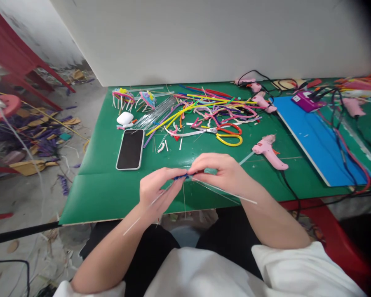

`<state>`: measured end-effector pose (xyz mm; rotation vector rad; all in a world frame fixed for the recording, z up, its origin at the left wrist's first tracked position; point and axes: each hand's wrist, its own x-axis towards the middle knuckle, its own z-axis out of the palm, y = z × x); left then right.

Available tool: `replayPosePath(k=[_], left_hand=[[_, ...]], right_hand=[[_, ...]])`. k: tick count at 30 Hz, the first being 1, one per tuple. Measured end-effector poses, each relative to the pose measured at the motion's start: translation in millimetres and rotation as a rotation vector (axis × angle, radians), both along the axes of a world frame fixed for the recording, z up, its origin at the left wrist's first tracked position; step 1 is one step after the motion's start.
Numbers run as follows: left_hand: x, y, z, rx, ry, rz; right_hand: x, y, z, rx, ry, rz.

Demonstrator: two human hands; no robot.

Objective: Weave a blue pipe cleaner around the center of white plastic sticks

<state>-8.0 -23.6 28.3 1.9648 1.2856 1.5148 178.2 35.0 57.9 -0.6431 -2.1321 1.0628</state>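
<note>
Near the front edge of the green table, my left hand [156, 189] pinches a small dark blue piece [181, 177] that looks like pipe cleaner. My right hand [224, 171] grips its other end, and the two hands almost meet. Thin pale strips [227, 192] spread out from the piece, passing under both wrists and one pointing down toward my lap. The fingers hide most of the blue piece. Beyond my hands lie scissors [227, 134] with red and yellow handles and a heap of coloured pipe cleaners [210, 109].
A phone [130, 149] and white earbud case [125, 119] lie left, with two small colourful umbrella-like crafts [147, 99] behind. To the right are a pink glue gun [269, 152] with a cord, a blue board [309, 144] and a purple box [307, 101].
</note>
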Motion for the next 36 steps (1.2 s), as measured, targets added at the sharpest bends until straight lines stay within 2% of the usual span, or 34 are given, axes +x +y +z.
replayPosePath(k=[6, 9, 14, 20, 25, 28, 33, 36], left_hand=[[4, 1, -0.6, -0.360, -0.291, 0.021], [5, 5, -1.2, -0.487, -0.432, 0.039], [3, 14, -4.1, -0.568, -0.542, 0.090], [-1, 19, -8.3, -0.627, -0.587, 0.074], [-3, 20, -13.3, -0.631, -0.497, 0.058], [-2, 20, -16.3, -0.597, -0.418, 0.097], [0, 21, -18.8, -0.579, -0.357, 0.154], [-1, 23, -20.4, -0.593, -0.374, 0.165]], right_hand=[[-4, -2, -2.5, -0.209, -0.104, -0.138], [-6, -4, -2.9, -0.230, -0.175, -0.223], [-4, -6, -2.0, -0.030, -0.342, -0.222], [14, -7, 0.7, 0.182, -0.490, -0.179], [32, -5, 11.2, 0.181, -0.559, -0.148], [34, -9, 16.6, 0.201, -0.587, -0.189], [21, -29, 17.8, 0.497, -0.742, -0.331], [4, -44, 14.4, 0.685, -0.809, -0.312]])
